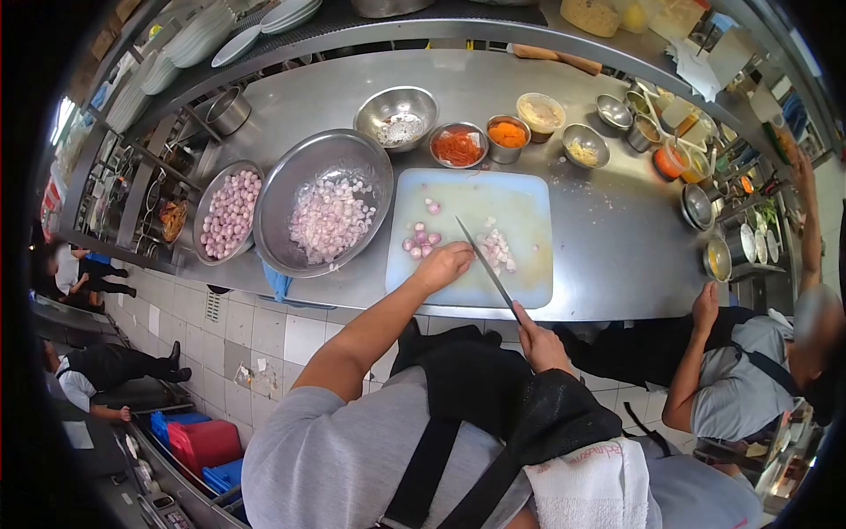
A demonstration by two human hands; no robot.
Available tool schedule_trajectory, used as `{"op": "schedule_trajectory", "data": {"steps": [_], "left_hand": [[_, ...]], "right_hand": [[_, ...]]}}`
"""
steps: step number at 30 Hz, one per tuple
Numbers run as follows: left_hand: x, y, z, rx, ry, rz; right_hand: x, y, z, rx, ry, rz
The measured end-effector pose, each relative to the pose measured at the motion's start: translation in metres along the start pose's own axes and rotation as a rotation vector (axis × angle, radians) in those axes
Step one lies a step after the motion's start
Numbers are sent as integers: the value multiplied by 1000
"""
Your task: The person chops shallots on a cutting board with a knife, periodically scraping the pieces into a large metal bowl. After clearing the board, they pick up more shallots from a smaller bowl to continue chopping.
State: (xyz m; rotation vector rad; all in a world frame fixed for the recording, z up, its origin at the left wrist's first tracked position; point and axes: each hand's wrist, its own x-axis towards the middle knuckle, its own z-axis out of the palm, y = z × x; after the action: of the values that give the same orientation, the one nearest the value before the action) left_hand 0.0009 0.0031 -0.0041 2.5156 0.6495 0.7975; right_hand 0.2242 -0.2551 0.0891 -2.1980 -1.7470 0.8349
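My right hand (543,342) is wrapped round the handle of a kitchen knife (490,269), whose blade slants up and left over the white cutting board (529,194). Close to the left side of the blade, my left hand (447,266) rests on the board with its fingers bent together; what they hold, if anything, is hidden. Several whole peeled shallots (421,238) lie just above that hand. Chopped shallot pieces (499,250) are heaped to the right of the blade.
Left of the board stand a large metal bowl (273,220) of cut shallots and a bowl of whole shallots (231,216). Behind it are a metal bowl (397,101), shredded orange food (457,147) and a lidded tub (540,112). A co-worker (740,370) stands at the right.
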Motion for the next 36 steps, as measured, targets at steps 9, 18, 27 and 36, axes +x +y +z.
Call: {"op": "schedule_trajectory", "data": {"steps": [9, 18, 27, 36], "left_hand": [[13, 15, -7, -85, 7, -108], [14, 31, 7, -163, 69, -392], [1, 25, -1, -196, 63, -322], [8, 23, -1, -106, 15, -217]], "right_hand": [[14, 28, -19, 230, -61, -30], [8, 29, -11, 244, -29, -14], [5, 26, -8, 78, -40, -25], [1, 11, -2, 13, 16, -40]]}}
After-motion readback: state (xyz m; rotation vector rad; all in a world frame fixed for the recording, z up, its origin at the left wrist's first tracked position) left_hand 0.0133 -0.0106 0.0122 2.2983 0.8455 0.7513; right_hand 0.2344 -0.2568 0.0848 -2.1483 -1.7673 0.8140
